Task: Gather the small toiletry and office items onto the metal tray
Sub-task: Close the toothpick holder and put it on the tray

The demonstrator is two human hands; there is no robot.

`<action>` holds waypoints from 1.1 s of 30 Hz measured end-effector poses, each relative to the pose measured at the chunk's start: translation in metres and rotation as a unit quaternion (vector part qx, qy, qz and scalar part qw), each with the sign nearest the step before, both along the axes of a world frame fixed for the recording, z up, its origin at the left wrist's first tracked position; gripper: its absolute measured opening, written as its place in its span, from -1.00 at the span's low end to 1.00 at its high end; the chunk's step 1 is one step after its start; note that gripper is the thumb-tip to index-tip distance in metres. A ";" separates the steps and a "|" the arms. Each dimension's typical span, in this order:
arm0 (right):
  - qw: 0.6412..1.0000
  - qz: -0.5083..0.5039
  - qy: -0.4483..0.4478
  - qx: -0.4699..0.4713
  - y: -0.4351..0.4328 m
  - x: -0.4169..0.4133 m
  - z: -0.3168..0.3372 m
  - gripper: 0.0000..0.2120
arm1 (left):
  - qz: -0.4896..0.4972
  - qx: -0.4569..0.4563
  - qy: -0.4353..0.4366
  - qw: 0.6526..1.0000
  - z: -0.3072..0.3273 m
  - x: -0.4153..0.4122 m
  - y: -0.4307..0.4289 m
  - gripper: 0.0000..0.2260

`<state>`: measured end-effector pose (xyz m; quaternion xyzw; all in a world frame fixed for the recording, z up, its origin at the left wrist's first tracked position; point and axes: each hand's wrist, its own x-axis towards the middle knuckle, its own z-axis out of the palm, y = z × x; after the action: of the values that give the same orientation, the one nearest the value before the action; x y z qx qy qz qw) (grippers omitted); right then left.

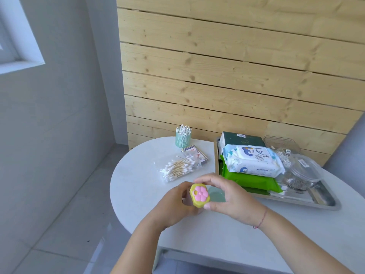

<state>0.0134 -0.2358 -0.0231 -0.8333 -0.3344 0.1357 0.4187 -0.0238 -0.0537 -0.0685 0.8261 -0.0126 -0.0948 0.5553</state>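
Two hands on one yellow flower-topped container, held above the table just left of the metal tray.

Head view. Left hand [173, 204] cups the clear body from below, fingers closed round it; right hand [227, 194] pinches the yellow lid with the pink flower [199, 194] between thumb and fingers, probably to seat or twist it before it goes over. Metal tray [324, 203]: already stacked toward its far end with a baby wipes pack [252, 161] on a green pack [250, 179], a dark green box [243, 138] behind, clear tubs [302, 171] to the right; bare metal remains at the near right corner. Left of the tray, not yet gathered: bag of cotton swabs [177, 168], a small card box [194, 153], a mint cup of swabs [183, 136].
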 end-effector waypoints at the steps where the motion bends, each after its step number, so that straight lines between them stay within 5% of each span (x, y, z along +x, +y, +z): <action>1: 1.000 0.005 -0.021 -0.012 -0.001 0.000 -0.001 -0.49 | -0.007 0.002 -0.002 1.000 0.000 -0.001 -0.002 -0.63; 7: 0.994 0.040 -0.059 -0.085 0.003 0.007 0.001 -0.48 | -0.017 -0.008 -0.005 1.000 -0.002 0.000 -0.003 -0.63; 17: 0.994 0.061 0.048 -0.071 0.004 0.021 0.010 -0.48 | -0.020 -0.030 -0.003 0.999 -0.006 0.004 -0.001 -0.64; 33: 0.980 0.062 -0.067 -0.180 0.010 0.027 0.008 -0.48 | 0.007 -0.023 0.003 1.000 -0.014 0.003 -0.002 -0.74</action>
<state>0.0404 -0.2256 -0.0151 -0.8798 -0.3827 0.1633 0.2297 -0.0211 -0.0561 -0.0829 0.8127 -0.0071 -0.0930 0.5752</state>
